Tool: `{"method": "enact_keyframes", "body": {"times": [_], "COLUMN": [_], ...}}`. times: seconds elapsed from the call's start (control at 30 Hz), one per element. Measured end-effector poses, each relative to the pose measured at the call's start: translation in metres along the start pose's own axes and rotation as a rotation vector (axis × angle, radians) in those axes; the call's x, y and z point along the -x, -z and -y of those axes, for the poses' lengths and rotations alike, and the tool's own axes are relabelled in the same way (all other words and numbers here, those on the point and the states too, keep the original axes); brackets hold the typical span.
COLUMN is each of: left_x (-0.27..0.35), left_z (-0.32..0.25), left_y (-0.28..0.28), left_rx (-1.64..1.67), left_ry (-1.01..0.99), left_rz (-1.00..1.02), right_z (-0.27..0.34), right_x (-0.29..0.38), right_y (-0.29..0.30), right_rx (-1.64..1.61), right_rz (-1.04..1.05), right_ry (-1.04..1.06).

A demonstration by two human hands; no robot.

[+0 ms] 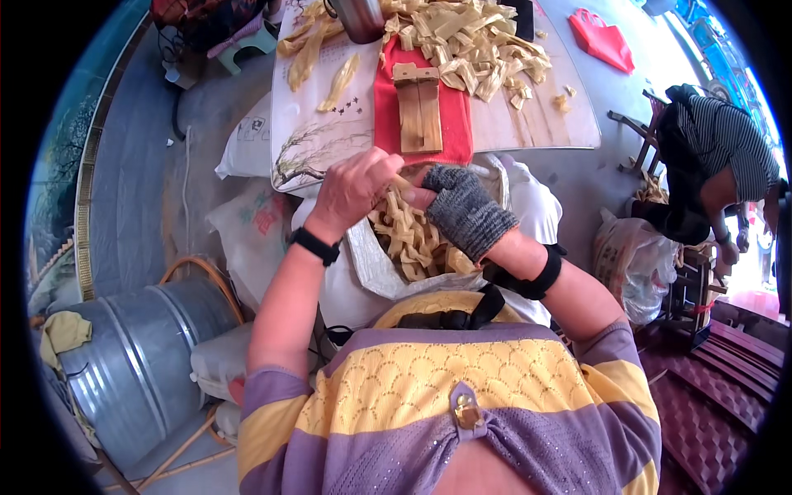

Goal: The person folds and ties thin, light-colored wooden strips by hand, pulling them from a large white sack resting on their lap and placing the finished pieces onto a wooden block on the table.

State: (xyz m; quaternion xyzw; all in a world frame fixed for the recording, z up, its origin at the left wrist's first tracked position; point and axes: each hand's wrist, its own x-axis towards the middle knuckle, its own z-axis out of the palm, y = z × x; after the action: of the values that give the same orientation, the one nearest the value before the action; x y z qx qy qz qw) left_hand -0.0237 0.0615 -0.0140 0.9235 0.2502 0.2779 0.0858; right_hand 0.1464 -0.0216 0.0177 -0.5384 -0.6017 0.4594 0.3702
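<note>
My left hand [359, 182], bare, pinches one end of a pale golden strip [401, 182]. My right hand [461, 207], in a grey knitted fingerless glove, has its thumb and fingers on the strip's other end. Directly under both hands is an open white woven sack [383, 272] holding many similar golden strips [411, 244]. Just beyond my fingers, a wooden block tool [419, 114] lies on a red cloth [387, 124] at the table's near edge. The fingertips of my left hand are partly hidden.
A table [526, 133] bears a heap of strips [476, 43], a metal cup [359, 18] and a dark phone-like object [525, 18]. A metal drum [148, 352] stands at left. A bent-over person [718, 142] is at right beside a filled plastic bag [637, 266].
</note>
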Motion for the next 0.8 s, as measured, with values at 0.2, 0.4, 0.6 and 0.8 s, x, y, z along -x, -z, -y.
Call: {"method": "enact_keyframes", "body": {"times": [0.2,0.4,0.6,0.8], "left_x": [-0.015,-0.031,-0.04,-0.049], "left_z": [0.009,0.008,0.02,0.027], "left_y": [-0.019,-0.021,-0.03,-0.045], "left_rx": [0.394,1.229,0.817,0.384], "left_ry": [0.238,0.656,0.6,0.571], "left_rz": [-0.087,-0.02,-0.062,-0.039], "right_z": [-0.002,-0.014,-0.021,-0.071], "right_x": [-0.023,-0.054,-0.068,-0.091], "right_y": [0.015,0.054,0.052,0.039], "right_rx": [-0.071,0.443,0.484,0.715], "right_rz": [-0.151,-0.173,-0.171,-0.237], "right_ry": [-0.121,-0.117,-0.093,0.018]}}
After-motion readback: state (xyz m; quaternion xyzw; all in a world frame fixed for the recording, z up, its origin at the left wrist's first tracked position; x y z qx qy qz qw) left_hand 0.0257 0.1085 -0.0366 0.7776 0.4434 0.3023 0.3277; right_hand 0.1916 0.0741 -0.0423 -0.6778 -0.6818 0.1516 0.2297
